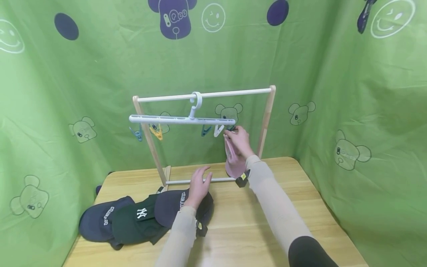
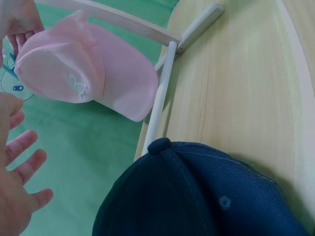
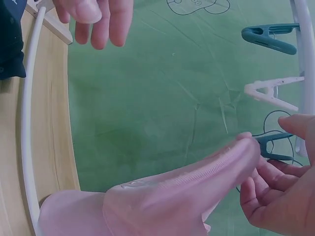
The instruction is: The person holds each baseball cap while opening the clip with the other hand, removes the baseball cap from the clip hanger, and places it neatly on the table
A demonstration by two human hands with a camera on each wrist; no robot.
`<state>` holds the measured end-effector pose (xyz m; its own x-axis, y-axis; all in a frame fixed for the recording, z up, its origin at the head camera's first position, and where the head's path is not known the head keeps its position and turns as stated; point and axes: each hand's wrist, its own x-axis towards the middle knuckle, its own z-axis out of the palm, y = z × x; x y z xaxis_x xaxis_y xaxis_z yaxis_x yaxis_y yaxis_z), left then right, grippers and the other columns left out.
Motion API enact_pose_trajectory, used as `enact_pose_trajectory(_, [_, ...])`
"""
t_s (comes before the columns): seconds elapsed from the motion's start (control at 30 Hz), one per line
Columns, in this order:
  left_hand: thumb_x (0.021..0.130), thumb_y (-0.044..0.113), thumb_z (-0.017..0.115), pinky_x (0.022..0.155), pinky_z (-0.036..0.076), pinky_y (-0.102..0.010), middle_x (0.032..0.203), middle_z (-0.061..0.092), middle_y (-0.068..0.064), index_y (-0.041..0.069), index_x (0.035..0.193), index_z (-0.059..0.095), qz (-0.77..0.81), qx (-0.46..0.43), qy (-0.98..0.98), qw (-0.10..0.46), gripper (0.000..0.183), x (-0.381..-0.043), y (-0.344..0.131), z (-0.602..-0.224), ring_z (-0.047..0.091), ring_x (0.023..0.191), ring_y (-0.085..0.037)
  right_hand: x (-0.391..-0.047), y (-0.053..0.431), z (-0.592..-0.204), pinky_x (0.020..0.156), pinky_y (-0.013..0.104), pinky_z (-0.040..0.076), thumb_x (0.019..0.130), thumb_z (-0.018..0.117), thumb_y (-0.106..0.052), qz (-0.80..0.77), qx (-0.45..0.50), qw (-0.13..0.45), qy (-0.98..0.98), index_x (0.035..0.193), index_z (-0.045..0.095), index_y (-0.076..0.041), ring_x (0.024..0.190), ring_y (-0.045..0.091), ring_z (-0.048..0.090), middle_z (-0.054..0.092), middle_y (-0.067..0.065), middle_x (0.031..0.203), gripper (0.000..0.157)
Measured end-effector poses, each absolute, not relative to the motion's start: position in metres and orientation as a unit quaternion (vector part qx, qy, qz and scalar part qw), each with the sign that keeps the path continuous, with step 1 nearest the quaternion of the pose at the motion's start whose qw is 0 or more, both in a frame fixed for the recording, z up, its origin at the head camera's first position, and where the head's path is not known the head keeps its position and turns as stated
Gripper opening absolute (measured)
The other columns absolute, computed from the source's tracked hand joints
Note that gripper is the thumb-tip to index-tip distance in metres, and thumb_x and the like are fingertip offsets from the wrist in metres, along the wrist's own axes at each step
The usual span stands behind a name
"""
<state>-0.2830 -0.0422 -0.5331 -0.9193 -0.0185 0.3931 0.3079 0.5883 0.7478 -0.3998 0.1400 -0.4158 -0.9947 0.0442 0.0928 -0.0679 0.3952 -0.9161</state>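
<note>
A pink baseball cap hangs at the right end of a pale hanger, its top edge in a dark teal clip. My right hand has its thumb and fingers around that clip, with fingertips beside the cap. The cap's brim hangs down near the rack's lower bar. My left hand is raised over a navy cap, fingers spread, holding nothing. In the left wrist view, its spread fingers point toward the pink cap, apart from it.
A wooden rack with a white top rod carries the hanger. Blue, yellow, teal and white clips hang along it. A green cap and another navy cap overlap on the table's left.
</note>
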Motion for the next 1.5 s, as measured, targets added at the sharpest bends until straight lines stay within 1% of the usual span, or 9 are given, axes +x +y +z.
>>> enact_pose_trajectory(0.1, [0.096,0.023,0.059,0.110,0.040,-0.048,0.131,0.061,-0.013,0.009,0.129,0.060,-0.449,-0.081,-0.871,0.181,0.035,-0.283,-0.042,-0.533,0.055,0.125,-0.032,-0.401,0.138,-0.415,0.080,0.033,0.059,0.093,0.062,-0.036,0.553,0.008,0.044,-0.832,0.133,0.047,0.001,0.094,0.027,0.066,0.065,0.018,0.115,0.056])
enact_pose_trajectory(0.2, [0.096,0.022,0.059,0.111,0.039,-0.049,0.132,0.061,-0.014,0.009,0.129,0.060,-0.450,-0.081,-0.871,0.181,0.035,-0.283,-0.043,-0.535,0.054,0.126,-0.032,-0.404,0.138,-0.417,0.076,0.028,0.059,0.093,0.062,-0.034,0.551,0.008,0.047,-0.833,0.133,0.048,0.000,0.089,0.023,0.066,0.066,0.017,0.113,0.054])
enact_pose_trajectory(0.43, [0.096,0.022,0.059,0.111,0.039,-0.051,0.133,0.060,-0.016,0.009,0.129,0.060,-0.450,-0.078,-0.870,0.183,0.035,-0.284,-0.046,-0.539,0.053,0.127,-0.034,-0.411,0.137,-0.421,0.070,0.026,0.059,0.093,0.063,-0.031,0.549,0.018,0.052,-0.834,0.131,0.051,-0.001,0.080,0.018,0.066,0.068,0.017,0.109,0.050])
enact_pose_trajectory(0.67, [0.096,0.022,0.058,0.110,0.041,-0.049,0.132,0.061,-0.014,0.010,0.128,0.060,-0.447,-0.074,-0.873,0.180,0.034,-0.282,-0.046,-0.538,0.054,0.125,-0.032,-0.415,0.134,-0.423,0.062,0.023,0.057,0.092,0.065,-0.032,0.557,0.019,0.069,-0.827,0.124,0.056,-0.002,0.071,0.014,0.064,0.069,0.017,0.103,0.045])
enact_pose_trajectory(0.87, [0.096,0.023,0.058,0.109,0.041,-0.049,0.131,0.061,-0.014,0.008,0.128,0.060,-0.444,-0.076,-0.874,0.181,0.035,-0.283,-0.045,-0.537,0.055,0.124,-0.032,-0.416,0.133,-0.423,0.062,0.025,0.058,0.092,0.066,-0.029,0.573,0.012,0.077,-0.816,0.124,0.055,-0.003,0.072,0.016,0.065,0.069,0.018,0.103,0.043])
enact_pose_trajectory(1.07, [0.096,0.022,0.059,0.109,0.041,-0.048,0.132,0.061,-0.013,0.010,0.129,0.060,-0.436,-0.083,-0.876,0.189,0.035,-0.285,-0.044,-0.533,0.055,0.124,-0.032,-0.416,0.134,-0.420,0.063,0.023,0.058,0.092,0.064,-0.031,0.560,0.008,0.079,-0.824,0.118,0.058,-0.003,0.075,0.016,0.065,0.069,0.017,0.103,0.038])
enact_pose_trajectory(1.3, [0.097,0.023,0.058,0.109,0.041,-0.047,0.132,0.061,-0.012,0.010,0.130,0.059,-0.429,-0.090,-0.879,0.190,0.036,-0.287,-0.041,-0.528,0.054,0.125,-0.030,-0.412,0.137,-0.415,0.059,0.023,0.057,0.095,0.061,-0.029,0.553,0.014,0.087,-0.829,0.113,0.059,-0.002,0.069,0.014,0.062,0.068,0.017,0.100,0.033])
enact_pose_trajectory(1.4, [0.097,0.023,0.058,0.109,0.042,-0.047,0.131,0.061,-0.012,0.010,0.130,0.059,-0.425,-0.095,-0.878,0.197,0.036,-0.288,-0.040,-0.527,0.055,0.124,-0.030,-0.410,0.138,-0.412,0.060,0.026,0.058,0.095,0.060,-0.029,0.542,0.018,0.095,-0.835,0.111,0.059,-0.001,0.070,0.016,0.062,0.068,0.018,0.099,0.032])
enact_pose_trajectory(1.5, [0.097,0.023,0.058,0.108,0.042,-0.047,0.131,0.061,-0.013,0.010,0.130,0.059,-0.422,-0.099,-0.878,0.203,0.036,-0.290,-0.039,-0.526,0.055,0.123,-0.031,-0.407,0.138,-0.408,0.065,0.032,0.060,0.096,0.059,-0.030,0.537,0.019,0.097,-0.838,0.110,0.059,-0.001,0.075,0.022,0.064,0.068,0.019,0.100,0.032])
